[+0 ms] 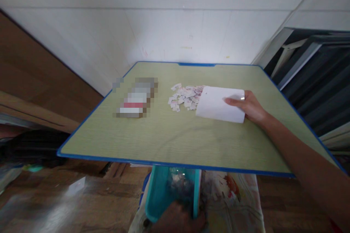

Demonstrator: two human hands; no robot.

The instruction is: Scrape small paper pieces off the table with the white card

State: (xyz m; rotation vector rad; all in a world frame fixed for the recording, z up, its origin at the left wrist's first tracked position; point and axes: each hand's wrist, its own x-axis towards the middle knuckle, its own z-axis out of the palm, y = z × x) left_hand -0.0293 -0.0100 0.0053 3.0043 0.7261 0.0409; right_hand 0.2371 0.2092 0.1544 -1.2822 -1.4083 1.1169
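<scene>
In the head view, the right grip, right of centre, is closed on the far end of a white card, thumb on top and fingers hidden beneath. The card's left edge covers the right side of a heap of paper scraps at the centre of the bench; whether it touches them cannot be told. At the bottom centre, the left grip is dark and blurred beside a teal bin, below the bench's near edge; how far it is closed, or on what, cannot be told.

The scraps look light, so a quick stroke of the card could scatter them. Held only at one end, the card might bend or ride over them. A tilted bin could let pieces fall onto the patterned cloth.
</scene>
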